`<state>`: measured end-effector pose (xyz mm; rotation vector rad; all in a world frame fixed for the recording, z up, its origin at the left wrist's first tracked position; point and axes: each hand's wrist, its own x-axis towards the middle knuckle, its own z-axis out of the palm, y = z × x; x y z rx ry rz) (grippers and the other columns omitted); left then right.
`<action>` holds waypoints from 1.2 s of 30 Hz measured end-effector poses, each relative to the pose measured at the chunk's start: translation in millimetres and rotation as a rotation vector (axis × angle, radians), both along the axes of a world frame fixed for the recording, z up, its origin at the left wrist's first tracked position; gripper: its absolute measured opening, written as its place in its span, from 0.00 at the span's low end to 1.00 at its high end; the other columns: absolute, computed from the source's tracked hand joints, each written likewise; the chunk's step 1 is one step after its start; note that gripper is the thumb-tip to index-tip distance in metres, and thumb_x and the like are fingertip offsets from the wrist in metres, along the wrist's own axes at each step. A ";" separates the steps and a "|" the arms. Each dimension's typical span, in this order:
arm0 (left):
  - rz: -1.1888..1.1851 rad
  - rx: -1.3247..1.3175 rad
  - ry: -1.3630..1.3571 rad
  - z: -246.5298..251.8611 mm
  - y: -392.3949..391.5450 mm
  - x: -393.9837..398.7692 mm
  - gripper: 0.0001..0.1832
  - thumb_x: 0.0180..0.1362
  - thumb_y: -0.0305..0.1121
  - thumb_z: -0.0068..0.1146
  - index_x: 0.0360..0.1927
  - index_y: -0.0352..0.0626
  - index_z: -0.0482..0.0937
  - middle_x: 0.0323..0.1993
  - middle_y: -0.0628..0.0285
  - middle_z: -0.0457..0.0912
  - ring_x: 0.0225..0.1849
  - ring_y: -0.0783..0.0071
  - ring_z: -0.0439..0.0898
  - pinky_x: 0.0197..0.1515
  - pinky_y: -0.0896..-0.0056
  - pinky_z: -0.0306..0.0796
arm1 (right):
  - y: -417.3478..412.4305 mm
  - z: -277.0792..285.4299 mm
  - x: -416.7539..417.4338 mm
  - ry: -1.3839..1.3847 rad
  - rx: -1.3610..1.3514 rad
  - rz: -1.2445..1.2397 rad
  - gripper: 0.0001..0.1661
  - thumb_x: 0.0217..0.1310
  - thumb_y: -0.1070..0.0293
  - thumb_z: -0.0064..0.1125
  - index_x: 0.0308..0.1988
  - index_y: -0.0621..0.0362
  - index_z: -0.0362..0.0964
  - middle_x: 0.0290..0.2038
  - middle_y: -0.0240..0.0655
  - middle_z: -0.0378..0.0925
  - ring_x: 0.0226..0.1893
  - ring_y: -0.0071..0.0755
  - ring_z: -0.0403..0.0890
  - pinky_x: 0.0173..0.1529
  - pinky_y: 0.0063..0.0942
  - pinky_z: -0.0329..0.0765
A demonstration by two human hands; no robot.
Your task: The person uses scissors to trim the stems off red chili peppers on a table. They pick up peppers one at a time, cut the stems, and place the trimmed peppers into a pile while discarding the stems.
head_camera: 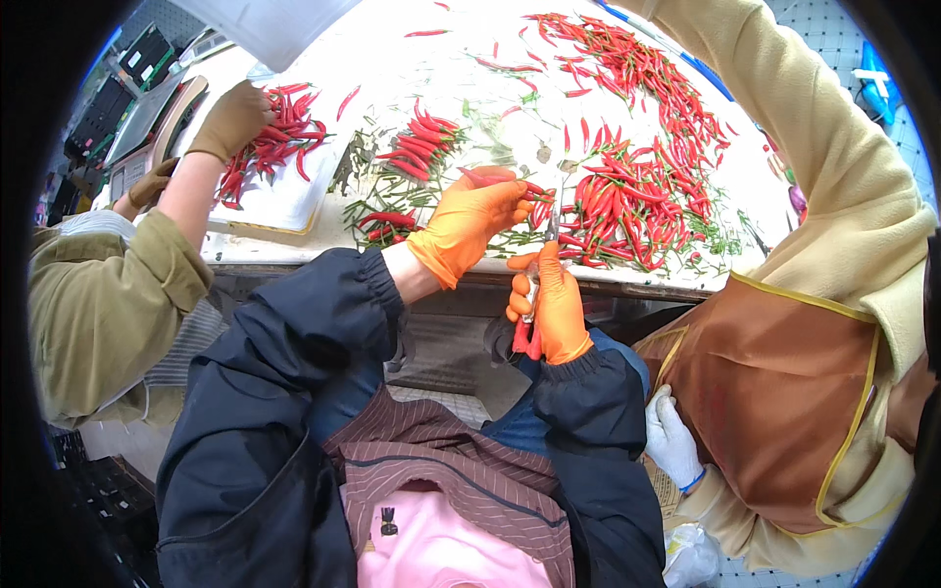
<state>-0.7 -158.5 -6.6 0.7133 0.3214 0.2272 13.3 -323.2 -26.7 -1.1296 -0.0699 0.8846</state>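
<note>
My left hand (467,224), in an orange glove, holds a few red chili peppers (481,177) above the table edge; their stem ends point right. Wrapped around scissors with red handles (527,339) is my right hand (555,301), also gloved in orange, with the blades (556,213) pointing up and away from me. Whether the blades touch a stem cannot be told. Beyond my left hand lies a bunch of red chilies (423,143) among cut green stems (397,192). A larger chili pile (625,198) lies right of the blades.
At left, a co-worker's gloved hand (235,121) reaches over chilies on a white tray (283,202), near a scale (132,173). A translucent plastic container (272,26) is above. A co-worker in a brown apron (772,397) is close at right. More chilies (662,73) lie at the far right.
</note>
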 end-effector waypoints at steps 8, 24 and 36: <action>-0.100 -0.100 0.037 7.1 8.6 -4.9 0.05 0.60 0.30 0.59 0.38 0.43 0.77 0.32 0.67 0.78 0.31 0.79 0.75 0.35 0.78 0.70 | -3.8 -1.6 -2.6 -0.258 -0.141 -0.051 0.24 0.68 0.47 0.51 0.43 0.59 0.71 0.25 0.28 0.70 0.20 0.21 0.69 0.25 0.22 0.70; -0.074 0.062 0.102 6.1 6.2 -5.5 0.05 0.60 0.33 0.59 0.38 0.44 0.79 0.28 0.72 0.79 0.27 0.86 0.75 0.31 0.84 0.68 | -1.5 -5.4 -5.7 -0.542 -0.424 -0.084 0.26 0.65 0.46 0.56 0.41 0.61 0.71 0.25 0.32 0.71 0.25 0.23 0.68 0.33 0.25 0.69; -0.096 0.087 0.065 -2.2 3.4 -3.1 0.08 0.62 0.30 0.57 0.43 0.39 0.79 0.30 0.68 0.81 0.27 0.85 0.78 0.30 0.85 0.71 | -2.0 -19.0 -2.3 -0.529 -0.315 -0.123 0.22 0.66 0.48 0.55 0.39 0.58 0.68 0.21 0.25 0.64 0.16 0.17 0.65 0.21 0.18 0.63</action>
